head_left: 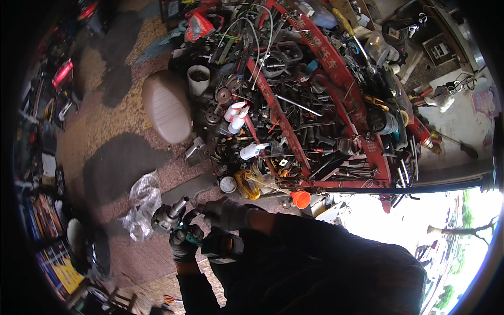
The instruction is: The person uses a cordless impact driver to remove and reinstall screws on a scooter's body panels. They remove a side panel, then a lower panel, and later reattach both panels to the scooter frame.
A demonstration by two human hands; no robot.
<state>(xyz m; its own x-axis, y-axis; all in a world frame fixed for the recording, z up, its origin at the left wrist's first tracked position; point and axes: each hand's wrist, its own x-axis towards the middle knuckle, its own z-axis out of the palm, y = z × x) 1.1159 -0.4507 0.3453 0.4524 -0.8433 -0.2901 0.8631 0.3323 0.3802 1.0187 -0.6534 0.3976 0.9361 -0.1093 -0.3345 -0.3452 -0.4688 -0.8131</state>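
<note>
A teal-and-black cordless impact wrench with a silver socket on its nose is in front of my body. My left hand wears a dark glove and is closed around the wrench's handle, beside the battery. My right hand, also gloved, is closed just right of the socket, on a small dark cylindrical piece that I cannot make out clearly. A crumpled clear plastic bag lies on the floor to the left of the wrench.
A red metal frame holds cluttered tools and parts, with spray bottles and an orange funnel. A beige seat lies beside it on the stained floor. Boxes line the left. A bright doorway is at lower right.
</note>
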